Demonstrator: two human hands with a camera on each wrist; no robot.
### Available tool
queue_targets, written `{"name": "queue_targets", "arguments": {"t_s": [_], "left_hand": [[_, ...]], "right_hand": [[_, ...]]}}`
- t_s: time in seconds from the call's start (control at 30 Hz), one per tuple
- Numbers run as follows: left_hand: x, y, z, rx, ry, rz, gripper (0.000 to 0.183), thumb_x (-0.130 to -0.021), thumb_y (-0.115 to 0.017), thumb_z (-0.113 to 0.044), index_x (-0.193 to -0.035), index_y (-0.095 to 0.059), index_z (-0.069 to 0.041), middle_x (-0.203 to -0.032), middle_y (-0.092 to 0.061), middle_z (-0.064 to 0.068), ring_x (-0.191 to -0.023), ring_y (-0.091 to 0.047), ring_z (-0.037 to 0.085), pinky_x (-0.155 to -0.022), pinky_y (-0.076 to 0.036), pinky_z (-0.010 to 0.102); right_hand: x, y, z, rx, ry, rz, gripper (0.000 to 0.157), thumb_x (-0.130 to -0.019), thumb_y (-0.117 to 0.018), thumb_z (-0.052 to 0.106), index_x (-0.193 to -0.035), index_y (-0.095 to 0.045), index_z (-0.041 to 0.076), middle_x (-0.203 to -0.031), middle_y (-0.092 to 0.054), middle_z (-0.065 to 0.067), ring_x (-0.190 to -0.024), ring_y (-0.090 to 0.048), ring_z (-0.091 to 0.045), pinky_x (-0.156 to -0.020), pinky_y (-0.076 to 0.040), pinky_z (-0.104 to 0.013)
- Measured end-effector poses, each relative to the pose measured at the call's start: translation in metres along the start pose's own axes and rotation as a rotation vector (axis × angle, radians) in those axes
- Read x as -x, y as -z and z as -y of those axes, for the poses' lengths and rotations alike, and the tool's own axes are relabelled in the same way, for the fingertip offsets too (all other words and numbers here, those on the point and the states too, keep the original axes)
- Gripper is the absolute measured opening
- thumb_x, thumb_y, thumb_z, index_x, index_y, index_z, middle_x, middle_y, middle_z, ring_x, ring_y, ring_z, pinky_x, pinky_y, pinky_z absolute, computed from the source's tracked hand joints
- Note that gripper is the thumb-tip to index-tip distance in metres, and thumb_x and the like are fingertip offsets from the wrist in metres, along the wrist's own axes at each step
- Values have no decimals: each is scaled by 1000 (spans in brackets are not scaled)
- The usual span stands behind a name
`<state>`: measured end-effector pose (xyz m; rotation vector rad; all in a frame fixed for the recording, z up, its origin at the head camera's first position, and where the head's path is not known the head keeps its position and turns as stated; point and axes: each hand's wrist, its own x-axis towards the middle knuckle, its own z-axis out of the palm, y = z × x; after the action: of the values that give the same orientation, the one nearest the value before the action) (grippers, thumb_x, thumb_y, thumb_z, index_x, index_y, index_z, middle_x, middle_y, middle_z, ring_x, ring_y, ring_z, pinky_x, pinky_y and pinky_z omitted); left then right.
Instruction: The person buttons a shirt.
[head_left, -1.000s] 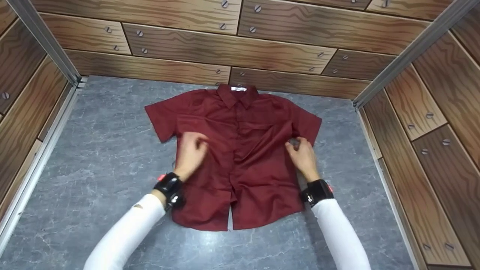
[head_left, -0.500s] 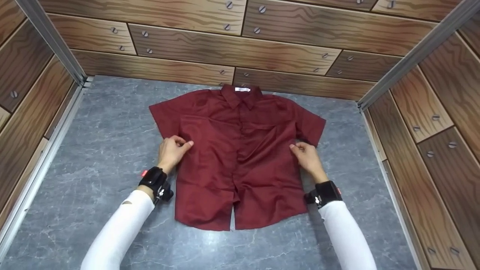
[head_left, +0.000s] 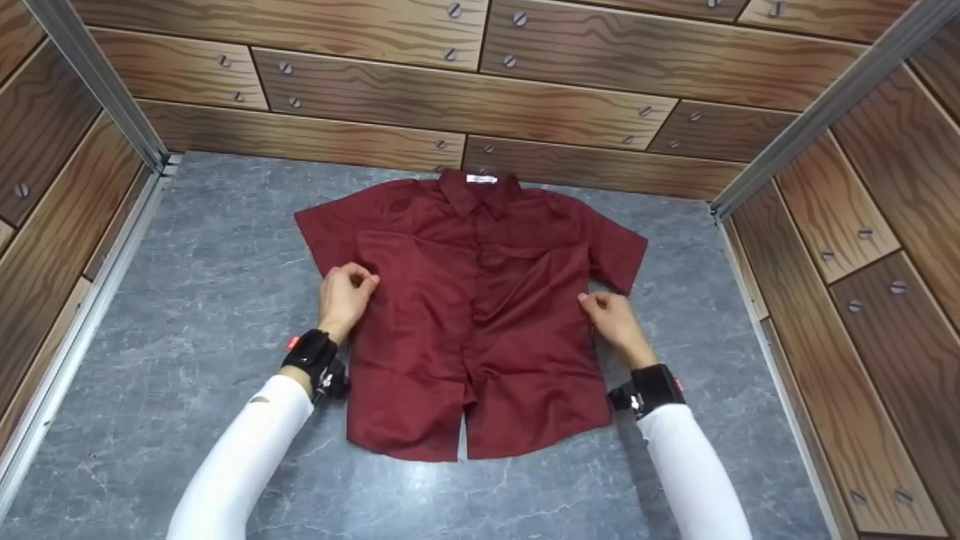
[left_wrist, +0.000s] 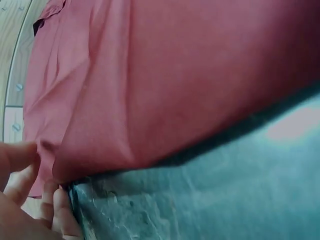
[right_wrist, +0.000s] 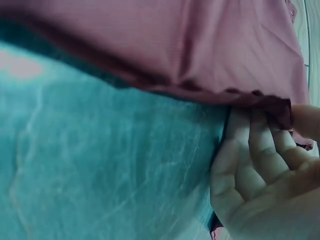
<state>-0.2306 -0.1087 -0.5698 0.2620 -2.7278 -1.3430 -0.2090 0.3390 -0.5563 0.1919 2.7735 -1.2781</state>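
Left hand (head_left: 345,300) and right hand (head_left: 616,321) are pinching opposite side edges of the shirt (head_left: 450,315); it's looking light, floppy; both sides are likely offering decent hold.

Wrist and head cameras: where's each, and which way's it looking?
Head: on the head, facing forward, down at the maroon short-sleeved cloth shirt; left hand, right hand, white sleeves show.
Left wrist: worn there, facing shirt's edge; left hand shows.
Right wrist: worn there, facing opposite edge; right hand shows.
Wrist views share: shirt, grey marbled surface.
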Motion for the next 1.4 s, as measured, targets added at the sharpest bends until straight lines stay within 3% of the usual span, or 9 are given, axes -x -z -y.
{"name": "queue_targets", "arguments": {"t_s": [0.3, 0.53, 0.7, 0.8, 0.87, 1.0, 1.1, 1.27, 1.4], "left_hand": [[-1, 0, -1, 34, 39, -18, 37, -81, -70, -7, -114, -53, -5, -108, -58, 15, -97, -65, 30, -91, -44, 41], [9, 1, 6, 7, 20, 21, 49, -75, -63, -3, -123, -49, -4, -104, -55, 16, -99, -54, 35, -92, -41, 44], [26, 18, 12, -66, -8, 205, 69, -74, -64, -6, -137, -36, 1, -124, -48, 26, -117, -48, 38, -102, -37, 48], [34, 31, 15, -115, -24, 331, 78, -74, -66, -11, -142, -29, 3, -136, -41, 31, -128, -41, 42, -108, -33, 51], [35, 37, 16, -117, -18, 367, 82, -77, -66, -18, -145, -25, 5, -142, -37, 32, -134, -37, 43, -111, -30, 52], [27, 41, 18, -90, 14, 330, 77, -87, -61, -35, -142, -31, 10, -142, -39, 32, -134, -38, 43, -111, -30, 51], [22, 41, 20, -89, 13, 296, 61, -89, -62, -37, -129, -51, 8, -129, -54, 28, -122, -51, 39, -104, -39, 47], [21, 41, 21, -48, 31, 310, 28, -83, -72, -28, -95, -67, -3, -91, -64, 8, -83, -57, 21, -75, -45, 31], [23, 42, 21, 138, 76, 335, 24, -87, -69, -24, -94, -60, -2, -82, -55, 0, -73, -50, 12, -67, -41, 24]], "right_hand": [[0, -2, -1, -50, -28, 20, 31, -97, -56, 31, -79, -58, 7, -66, -48, 4, -58, -48, -9, -55, -42, -23], [4, -2, -2, -71, -59, 42, 29, -95, -55, 25, -69, -51, 12, -60, -46, 4, -54, -46, -12, -53, -39, -25], [13, 16, -8, 66, -120, 322, 23, -90, -56, 25, -70, -56, 14, -60, -53, 4, -58, -53, -12, -57, -45, -28], [17, 31, -7, 103, -152, 553, 18, -90, -56, 23, -82, -62, 8, -70, -64, -4, -65, -62, -16, -64, -52, -32], [17, 40, -5, 74, -171, 609, 21, -92, -55, 22, -96, -63, 3, -81, -68, -10, -74, -66, -20, -69, -53, -33], [14, 45, -4, -12, -179, 485, 38, -95, -56, 32, -113, -58, -1, -95, -65, -11, -87, -64, -23, -74, -50, -32], [11, 41, -7, -6, -154, 422, 47, -93, -61, 42, -107, -61, -3, -90, -64, -8, -82, -61, -21, -73, -49, -32], [15, 36, -11, 65, -118, 446, 36, -87, -70, 39, -90, -67, 3, -76, -56, 3, -70, -50, -15, -66, -42, -30], [20, 35, -11, 54, -93, 429, 24, -89, -67, 27, -91, -67, 3, -77, -59, 3, -72, -53, -14, -66, -42, -27]]}}
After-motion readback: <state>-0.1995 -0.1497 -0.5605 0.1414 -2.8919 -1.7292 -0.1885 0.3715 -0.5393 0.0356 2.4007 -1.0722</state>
